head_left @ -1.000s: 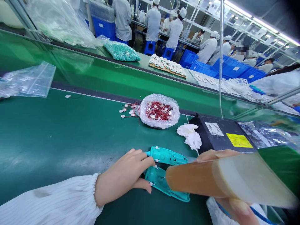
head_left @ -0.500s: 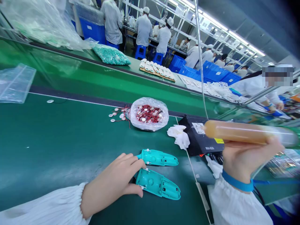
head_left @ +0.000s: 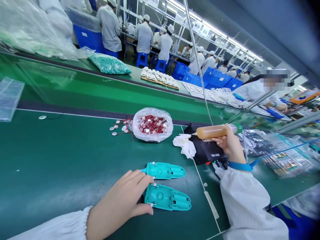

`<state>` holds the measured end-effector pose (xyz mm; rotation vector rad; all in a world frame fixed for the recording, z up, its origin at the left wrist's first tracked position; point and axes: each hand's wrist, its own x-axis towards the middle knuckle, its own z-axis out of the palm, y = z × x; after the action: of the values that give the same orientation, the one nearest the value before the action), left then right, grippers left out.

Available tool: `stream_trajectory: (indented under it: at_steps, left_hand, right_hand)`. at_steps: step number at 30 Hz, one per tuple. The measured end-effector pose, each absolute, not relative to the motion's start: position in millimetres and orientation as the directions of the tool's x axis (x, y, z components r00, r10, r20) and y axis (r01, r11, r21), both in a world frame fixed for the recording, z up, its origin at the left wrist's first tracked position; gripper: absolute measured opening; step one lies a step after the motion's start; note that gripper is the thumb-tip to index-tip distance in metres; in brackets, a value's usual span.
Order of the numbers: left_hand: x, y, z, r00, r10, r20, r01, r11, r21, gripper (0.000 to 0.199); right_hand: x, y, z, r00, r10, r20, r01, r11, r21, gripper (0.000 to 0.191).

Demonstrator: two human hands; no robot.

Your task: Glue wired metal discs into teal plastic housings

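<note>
In my right hand [head_left: 231,144] is a glue dispensing syringe [head_left: 211,131] with amber contents and a green end. It lies nearly level over a black box, its thin tip pointing left toward a crumpled white tissue [head_left: 185,145]. My left hand [head_left: 126,196] grips the left end of the nearer teal plastic shell [head_left: 167,197] between thumb and fingers; the palm hides that end. Just behind it lies a second teal shell [head_left: 166,170], close to the fingertips. Both shells rest hollow side up on the green bench [head_left: 75,160].
A plastic-lined bowl [head_left: 153,135] holds small discs with red wires; several discs [head_left: 117,128] lie beside it. The black box [head_left: 212,151] stands at right, near bagged metal parts [head_left: 282,163]. Behind runs a raised ledge with a bag of teal parts [head_left: 110,64]. A co-worker [head_left: 265,90] sits far right.
My right hand has moved the syringe away from me, toward the black box and tissue. The left hand stays on the nearer shell. The view has shifted slightly.
</note>
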<state>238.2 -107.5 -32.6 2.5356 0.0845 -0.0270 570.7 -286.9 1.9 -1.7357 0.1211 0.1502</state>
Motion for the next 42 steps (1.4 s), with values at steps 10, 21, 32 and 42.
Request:
stream_trajectory:
  at_steps: [10, 21, 32, 42]
  left_hand:
    - [238, -114, -32, 0.996, 0.094, 0.01, 0.078, -0.881, 0.466, 0.04]
    - [243, -101, -19, 0.94, 0.072, 0.335, -0.024, -0.961, 0.274, 0.034]
    - [362, -33, 3, 0.943, 0.299, 0.148, 0.31, -0.949, -0.061, 0.007]
    - [364, -41, 5, 0.925, 0.377, 0.047, 0.379, -0.912, -0.158, 0.019]
  right_hand:
    - [587, -297, 9, 0.996, 0.03, -0.083, -0.049, -0.597, -0.8, 0.047]
    - [522, -293, 12, 0.927, 0.287, 0.24, 0.334, -0.345, -0.877, 0.05]
    - [475, -263, -10, 0.657, 0.51, 0.555, 0.699, -0.137, -0.702, 0.035]
    - [471, -266, -9, 0.533, 0.534, 0.657, 0.805, -0.08, -0.588, 0.028]
